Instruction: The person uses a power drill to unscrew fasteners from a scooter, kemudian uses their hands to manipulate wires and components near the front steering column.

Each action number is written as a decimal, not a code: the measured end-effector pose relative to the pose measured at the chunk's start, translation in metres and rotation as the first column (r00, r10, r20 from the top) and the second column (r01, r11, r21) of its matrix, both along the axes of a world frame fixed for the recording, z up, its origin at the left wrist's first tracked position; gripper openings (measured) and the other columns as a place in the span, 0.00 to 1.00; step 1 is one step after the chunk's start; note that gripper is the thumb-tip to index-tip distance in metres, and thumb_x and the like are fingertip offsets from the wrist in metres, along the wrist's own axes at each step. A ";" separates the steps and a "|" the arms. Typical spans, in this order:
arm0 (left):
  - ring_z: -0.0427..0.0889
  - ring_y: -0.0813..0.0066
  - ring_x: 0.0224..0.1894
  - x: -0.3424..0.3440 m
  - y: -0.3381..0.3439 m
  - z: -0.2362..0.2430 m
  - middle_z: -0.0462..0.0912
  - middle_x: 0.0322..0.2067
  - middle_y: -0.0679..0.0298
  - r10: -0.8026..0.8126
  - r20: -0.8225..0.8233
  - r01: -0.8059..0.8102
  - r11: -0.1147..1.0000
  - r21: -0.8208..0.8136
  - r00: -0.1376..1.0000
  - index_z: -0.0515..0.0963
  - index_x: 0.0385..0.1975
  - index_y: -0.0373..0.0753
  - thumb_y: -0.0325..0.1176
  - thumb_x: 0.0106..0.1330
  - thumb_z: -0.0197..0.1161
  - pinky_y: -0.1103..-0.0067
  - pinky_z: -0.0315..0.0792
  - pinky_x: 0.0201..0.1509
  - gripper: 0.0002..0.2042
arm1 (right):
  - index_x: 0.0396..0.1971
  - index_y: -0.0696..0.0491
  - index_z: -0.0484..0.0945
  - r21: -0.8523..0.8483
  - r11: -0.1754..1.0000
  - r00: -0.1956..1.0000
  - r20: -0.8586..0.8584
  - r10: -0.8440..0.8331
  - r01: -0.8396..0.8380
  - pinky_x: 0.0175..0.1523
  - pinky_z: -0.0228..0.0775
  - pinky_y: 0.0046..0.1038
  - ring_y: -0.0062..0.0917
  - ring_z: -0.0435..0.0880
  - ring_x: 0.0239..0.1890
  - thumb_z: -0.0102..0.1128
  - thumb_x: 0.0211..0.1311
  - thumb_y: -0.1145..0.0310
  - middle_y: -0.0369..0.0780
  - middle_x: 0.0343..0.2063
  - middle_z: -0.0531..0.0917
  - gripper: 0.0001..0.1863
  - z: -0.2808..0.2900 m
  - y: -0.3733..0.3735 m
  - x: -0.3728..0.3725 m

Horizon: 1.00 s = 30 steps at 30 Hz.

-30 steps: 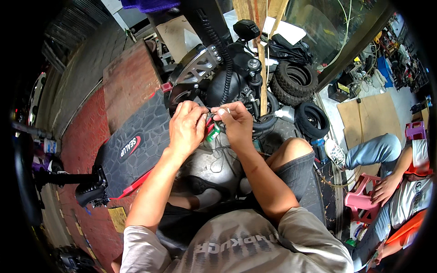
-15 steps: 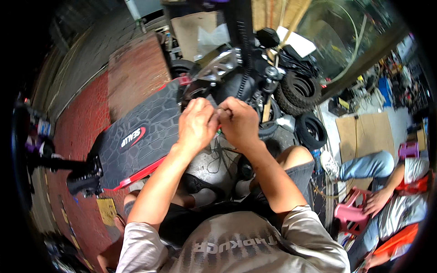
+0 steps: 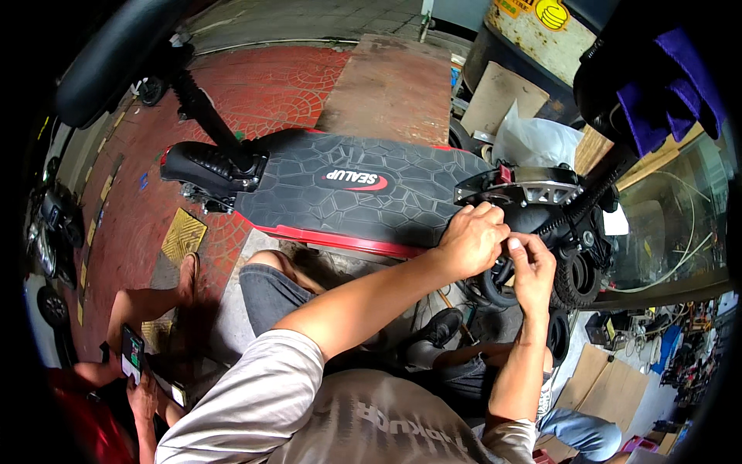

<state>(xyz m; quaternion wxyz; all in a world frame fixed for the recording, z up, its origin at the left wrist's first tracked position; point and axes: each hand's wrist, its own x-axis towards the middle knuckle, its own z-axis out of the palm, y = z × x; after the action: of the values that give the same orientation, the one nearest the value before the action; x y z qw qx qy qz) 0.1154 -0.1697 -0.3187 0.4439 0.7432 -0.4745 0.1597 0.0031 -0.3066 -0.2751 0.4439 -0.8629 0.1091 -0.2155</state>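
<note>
Both hands meet at the front end of an electric scooter, beside its black, textured deck with red edging. My left hand is closed, its fingertips pressed together next to the silver metal fork arm. Touching or nearly touching it, my right hand has its fingers curled and its thumb raised against them. Whatever lies between the fingertips is too small to make out. Just beyond the hands rises the scooter's black steering column.
A black scooter seat stands at upper left, above the rear wheel guard. Purple cloth hangs at upper right. Tyres and cardboard lie to the right. At lower left another person's hand holds a phone.
My view has swung left, bringing the seat and a person with a phone into sight. My hands stay close together at the scooter's front; the right one now points more upward.
</note>
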 end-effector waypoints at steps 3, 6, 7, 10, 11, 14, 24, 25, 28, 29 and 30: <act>0.80 0.59 0.46 -0.001 -0.005 -0.002 0.80 0.37 0.62 0.000 -0.014 0.001 1.000 0.010 1.000 0.85 0.29 0.40 0.31 0.55 0.69 0.63 0.74 0.48 0.04 | 0.44 0.60 0.86 0.341 0.940 0.998 -0.062 0.028 -0.006 0.43 0.72 0.20 0.14 0.80 0.35 0.64 0.75 0.74 0.32 0.33 0.86 0.06 -0.006 -0.011 0.000; 0.79 0.59 0.47 -0.001 -0.005 -0.003 0.80 0.37 0.62 0.008 -0.026 -0.008 1.000 0.017 1.000 0.84 0.28 0.40 0.31 0.55 0.69 0.62 0.75 0.50 0.04 | 0.46 0.59 0.85 0.393 0.919 0.998 -0.028 0.060 -0.045 0.43 0.73 0.20 0.14 0.80 0.34 0.66 0.73 0.75 0.32 0.33 0.86 0.07 -0.010 -0.013 0.001; 0.79 0.59 0.47 -0.001 -0.005 -0.003 0.80 0.37 0.62 0.012 -0.028 -0.011 1.000 0.016 1.000 0.84 0.28 0.40 0.31 0.55 0.69 0.62 0.75 0.50 0.04 | 0.47 0.59 0.85 0.408 0.911 0.998 0.001 0.068 -0.063 0.44 0.73 0.20 0.14 0.80 0.35 0.66 0.73 0.75 0.32 0.33 0.86 0.07 -0.012 -0.011 0.002; 0.79 0.58 0.48 -0.001 0.000 -0.005 0.80 0.38 0.62 0.026 -0.024 -0.026 0.999 0.019 0.999 0.84 0.28 0.40 0.30 0.56 0.69 0.62 0.74 0.51 0.04 | 0.47 0.60 0.84 0.478 0.874 0.994 -0.001 0.105 -0.092 0.45 0.74 0.21 0.16 0.81 0.34 0.66 0.73 0.74 0.34 0.33 0.86 0.08 -0.021 -0.017 0.005; 0.79 0.58 0.49 -0.002 -0.001 -0.004 0.80 0.39 0.61 0.042 -0.007 -0.042 0.999 0.013 0.999 0.84 0.28 0.40 0.31 0.55 0.69 0.62 0.74 0.52 0.04 | 0.46 0.59 0.84 0.500 0.861 0.993 -0.010 0.115 -0.095 0.43 0.74 0.20 0.16 0.81 0.32 0.66 0.73 0.73 0.33 0.33 0.86 0.08 -0.023 -0.021 0.006; 0.77 0.56 0.48 -0.006 -0.001 -0.004 0.79 0.39 0.60 0.075 0.005 -0.075 0.997 -0.007 0.997 0.83 0.28 0.39 0.32 0.52 0.70 0.62 0.73 0.53 0.06 | 0.44 0.57 0.83 0.550 0.827 0.990 -0.002 0.138 -0.114 0.38 0.72 0.19 0.15 0.79 0.29 0.68 0.71 0.72 0.32 0.30 0.84 0.06 -0.028 -0.026 0.007; 0.75 0.60 0.49 -0.010 0.003 -0.004 0.78 0.39 0.60 0.126 -0.024 -0.125 0.991 0.041 0.992 0.86 0.31 0.38 0.33 0.56 0.71 0.64 0.67 0.54 0.07 | 0.28 0.54 0.79 0.568 0.821 0.993 -0.119 0.011 0.059 0.23 0.63 0.18 0.15 0.73 0.17 0.67 0.76 0.63 0.34 0.20 0.80 0.15 -0.016 -0.018 0.028; 0.75 0.60 0.49 -0.010 0.003 -0.003 0.78 0.39 0.60 0.116 -0.034 -0.114 0.992 0.046 0.993 0.86 0.30 0.39 0.33 0.56 0.71 0.65 0.67 0.54 0.07 | 0.27 0.54 0.79 0.602 0.793 0.990 -0.141 -0.005 0.090 0.23 0.64 0.18 0.15 0.73 0.16 0.66 0.76 0.62 0.35 0.19 0.80 0.16 -0.016 -0.019 0.028; 0.76 0.61 0.49 -0.010 0.005 -0.003 0.79 0.39 0.60 0.125 -0.029 -0.124 0.992 0.025 0.992 0.86 0.30 0.38 0.33 0.54 0.71 0.65 0.67 0.53 0.07 | 0.33 0.57 0.82 0.754 0.652 0.989 -0.141 0.048 0.076 0.22 0.69 0.20 0.19 0.76 0.16 0.65 0.77 0.58 0.37 0.19 0.82 0.17 -0.020 -0.021 0.028; 0.76 0.60 0.49 -0.010 0.003 -0.003 0.79 0.39 0.59 0.133 -0.031 -0.132 0.991 0.029 0.991 0.86 0.30 0.38 0.33 0.54 0.71 0.65 0.67 0.53 0.07 | 0.35 0.58 0.83 0.807 0.589 0.989 -0.119 0.084 0.047 0.22 0.70 0.21 0.20 0.77 0.16 0.64 0.77 0.58 0.38 0.20 0.83 0.17 -0.020 -0.021 0.026; 0.76 0.60 0.49 -0.009 0.004 -0.003 0.79 0.39 0.59 0.126 -0.052 -0.125 0.992 0.035 0.991 0.86 0.30 0.38 0.35 0.54 0.71 0.65 0.67 0.52 0.08 | 0.38 0.59 0.83 0.848 0.528 0.988 -0.119 0.098 0.049 0.24 0.74 0.23 0.23 0.79 0.17 0.64 0.77 0.58 0.39 0.21 0.84 0.17 -0.017 -0.018 0.023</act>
<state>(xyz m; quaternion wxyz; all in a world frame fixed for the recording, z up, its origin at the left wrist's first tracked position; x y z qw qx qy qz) 0.1060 -0.1659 -0.3215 0.4337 0.7826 -0.4171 0.1595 0.0263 -0.3244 -0.2921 0.8002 -0.5539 0.2211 -0.0629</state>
